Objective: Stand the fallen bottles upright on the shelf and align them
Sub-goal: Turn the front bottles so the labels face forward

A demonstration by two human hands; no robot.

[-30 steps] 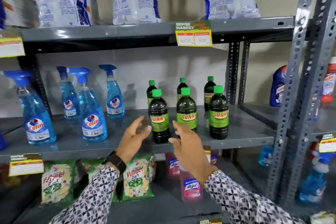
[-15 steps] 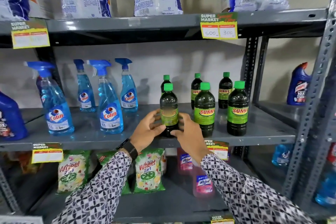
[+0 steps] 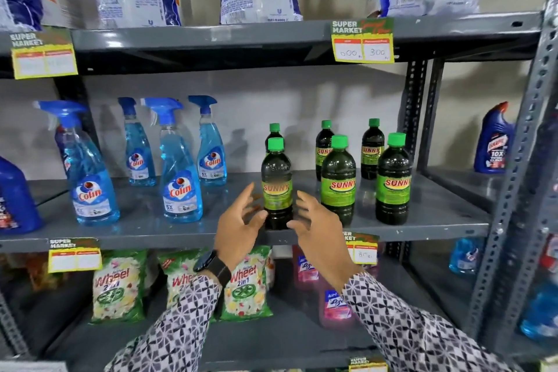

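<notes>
Shelf: the grey metal middle shelf point(image 3: 241, 229) carries everything I am working on, at about chest height.
Spray bottles: four blue Colin spray bottles point(image 3: 181, 166) stand upright on the shelf's left part.
Sunny bottles: six dark, green-capped Sunny bottles point(image 3: 337, 181) stand upright in two rows of three on the right part.
Front-left Sunny bottle point(image 3: 277, 187): upright near the shelf's front edge, between my hands.
Left hand point(image 3: 238, 226): open, fingers spread, just beside the bottle, holding nothing.
Right hand point(image 3: 317, 226): open too, fingers loosely curled, just beside the bottle's other side, empty.
</notes>
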